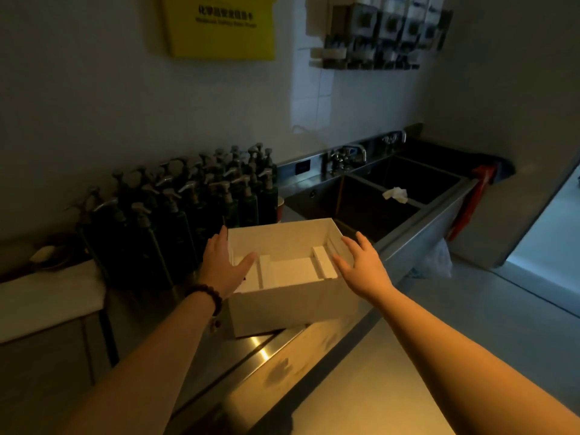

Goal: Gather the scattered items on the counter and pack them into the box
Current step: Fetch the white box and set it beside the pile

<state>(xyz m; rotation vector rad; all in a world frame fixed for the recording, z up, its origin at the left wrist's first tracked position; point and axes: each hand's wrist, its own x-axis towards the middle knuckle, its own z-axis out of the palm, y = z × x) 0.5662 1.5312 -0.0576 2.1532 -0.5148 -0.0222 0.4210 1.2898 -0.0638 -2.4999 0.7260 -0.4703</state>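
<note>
Dark pump bottles crowded by the wall, left hand with fingers straight at the left wall of the open white box, box on the steel surface, right hand spread wide at its right rim, sink beyond

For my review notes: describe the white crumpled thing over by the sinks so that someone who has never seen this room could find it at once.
Start at the steel double sink right of the dark pump bottles. On the divider between its two basins lies a crumpled white cloth or tissue; which one is unclear. It is the only pale, soft thing among the dark basins and metal taps.
</note>
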